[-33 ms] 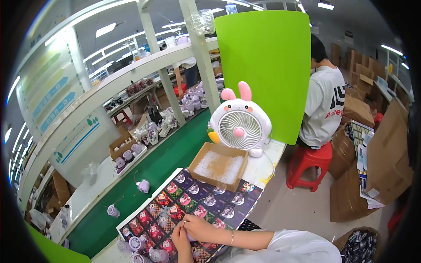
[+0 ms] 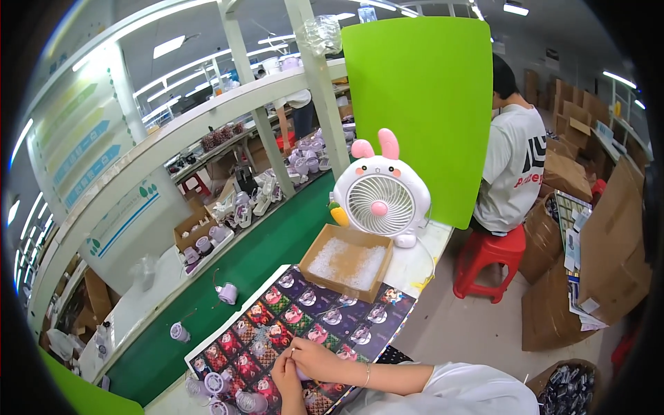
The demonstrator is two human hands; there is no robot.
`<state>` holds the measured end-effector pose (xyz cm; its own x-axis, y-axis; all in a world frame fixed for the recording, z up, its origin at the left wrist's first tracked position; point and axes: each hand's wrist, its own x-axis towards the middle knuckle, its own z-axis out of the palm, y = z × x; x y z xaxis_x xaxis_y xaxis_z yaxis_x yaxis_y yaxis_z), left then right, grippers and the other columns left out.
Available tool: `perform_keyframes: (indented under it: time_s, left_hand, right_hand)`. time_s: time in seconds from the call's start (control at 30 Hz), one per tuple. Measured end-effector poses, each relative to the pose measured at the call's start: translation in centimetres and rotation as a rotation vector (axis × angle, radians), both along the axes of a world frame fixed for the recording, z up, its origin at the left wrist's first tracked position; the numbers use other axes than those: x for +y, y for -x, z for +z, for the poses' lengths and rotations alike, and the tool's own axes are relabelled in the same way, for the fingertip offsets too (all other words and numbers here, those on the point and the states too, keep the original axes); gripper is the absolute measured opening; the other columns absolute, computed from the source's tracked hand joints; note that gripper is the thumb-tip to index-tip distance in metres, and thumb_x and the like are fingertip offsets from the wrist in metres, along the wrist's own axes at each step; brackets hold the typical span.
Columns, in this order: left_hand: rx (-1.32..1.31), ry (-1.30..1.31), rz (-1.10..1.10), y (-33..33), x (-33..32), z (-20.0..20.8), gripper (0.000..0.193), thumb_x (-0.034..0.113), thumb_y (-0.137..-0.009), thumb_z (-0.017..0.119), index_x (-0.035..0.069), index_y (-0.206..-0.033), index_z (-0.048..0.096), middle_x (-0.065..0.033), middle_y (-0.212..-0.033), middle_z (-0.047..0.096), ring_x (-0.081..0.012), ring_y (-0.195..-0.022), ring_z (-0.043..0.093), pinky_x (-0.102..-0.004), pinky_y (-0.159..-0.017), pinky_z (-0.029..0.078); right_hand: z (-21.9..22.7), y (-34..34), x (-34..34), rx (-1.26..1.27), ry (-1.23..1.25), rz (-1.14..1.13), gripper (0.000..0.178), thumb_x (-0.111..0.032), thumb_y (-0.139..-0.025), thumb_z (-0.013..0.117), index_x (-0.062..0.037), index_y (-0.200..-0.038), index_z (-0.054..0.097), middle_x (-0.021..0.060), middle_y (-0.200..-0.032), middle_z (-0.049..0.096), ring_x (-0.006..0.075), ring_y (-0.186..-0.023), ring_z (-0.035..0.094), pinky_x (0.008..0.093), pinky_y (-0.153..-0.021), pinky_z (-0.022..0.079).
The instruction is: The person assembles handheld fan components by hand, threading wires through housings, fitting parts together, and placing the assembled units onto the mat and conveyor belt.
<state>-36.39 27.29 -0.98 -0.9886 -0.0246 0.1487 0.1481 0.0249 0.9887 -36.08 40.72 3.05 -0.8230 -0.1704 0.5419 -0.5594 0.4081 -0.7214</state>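
Observation:
My left hand (image 2: pixel 284 375) and my right hand (image 2: pixel 315 360) meet over the near part of a patterned mat (image 2: pixel 259 332) printed with picture squares. Between them a little of a pale lilac part (image 2: pixel 301 375) shows; my fingers hide most of it. The left hand is wrapped around it, while the right hand's fingertips pinch together at its top. What the right fingertips hold is too small to make out. Left of my hands, several lilac round housings (image 2: pixel 250 402) lie at the mat's edge. A shallow cardboard box (image 2: pixel 332 282) with small clear pieces sits on the mat's far end.
A white rabbit-shaped fan (image 2: pixel 380 197) stands behind the box. Two lilac parts (image 2: pixel 226 293) with wires lie on the green belt (image 2: pixel 270 252) at left. Past a green panel (image 2: pixel 418 117), a person (image 2: pixel 513 159) sits on a red stool (image 2: pixel 488 259). Cartons (image 2: pixel 553 304) stand at right.

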Motion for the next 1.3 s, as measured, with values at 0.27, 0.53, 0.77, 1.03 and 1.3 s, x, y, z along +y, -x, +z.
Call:
perform_keyframes:
  time_s: [0.27, 0.53, 0.77, 1.03, 1.3]
  left_hand:
    - [-0.051, -0.020, -0.017, -2.1, 0.7, 2.5, 0.027, 0.002, -0.093, 0.049, -0.004, -0.113, 0.067, -0.0095, -0.107, 0.068, -0.0148, -0.096, 0.062, -0.0256, -0.087, 0.047]
    - [0.013, 0.206, 0.054, -1.4, 0.8, 1.6, 0.025, 0.002, -0.089, 0.056, -0.002, -0.111, 0.068, -0.0150, -0.105, 0.070, -0.0222, -0.099, 0.066, -0.0324, -0.090, 0.049]
    - [-0.090, 0.165, 0.031, -1.3, 0.8, 3.0, 0.034, -0.004, -0.081, 0.055, 0.001, -0.112, 0.068, -0.0151, -0.100, 0.068, -0.0202, -0.091, 0.064, -0.0294, -0.080, 0.048]
    - [-0.092, 0.217, 0.031, -2.2, 0.8, 3.7, 0.033, -0.002, -0.083, 0.057, 0.002, -0.113, 0.067, -0.0161, -0.103, 0.067, -0.0255, -0.092, 0.065, -0.0320, -0.082, 0.049]
    - [-0.089, 0.213, 0.044, -1.7, 1.0, 4.2, 0.034, 0.000, -0.083, 0.058, 0.001, -0.116, 0.065, -0.0161, -0.100, 0.065, -0.0280, -0.093, 0.063, -0.0344, -0.082, 0.048]
  right_hand:
    - [0.6, -1.1, 1.0, -0.026, -0.060, 0.082, 0.023, 0.000, -0.082, 0.059, -0.0049, -0.102, 0.068, 0.0101, -0.098, 0.060, 0.0284, -0.090, 0.063, 0.0358, -0.076, 0.053]
    - [1.0, -0.2, 2.4, -0.078, -0.001, 0.141, 0.034, 0.004, -0.078, 0.059, -0.0047, -0.110, 0.065, 0.0133, -0.100, 0.061, 0.0333, -0.089, 0.062, 0.0383, -0.075, 0.053]
    - [2.4, 5.2, 8.0, -0.310, -0.522, -0.424, 0.018, -0.005, -0.083, 0.060, 0.0030, -0.100, 0.059, 0.0216, -0.093, 0.059, 0.0399, -0.086, 0.061, 0.0468, -0.075, 0.051]
    - [1.1, 6.3, 9.5, 0.022, -0.976, -0.238, 0.009, -0.007, -0.075, 0.059, -0.0017, -0.082, 0.058, 0.0143, -0.088, 0.055, 0.0302, -0.091, 0.057, 0.0408, -0.067, 0.052]
    - [4.5, 0.3, 4.9, -0.354, -0.303, 0.231, 0.019, -0.001, -0.082, 0.064, -0.0006, -0.091, 0.048, 0.0183, -0.079, 0.054, 0.0392, -0.073, 0.059, 0.0458, -0.064, 0.049]
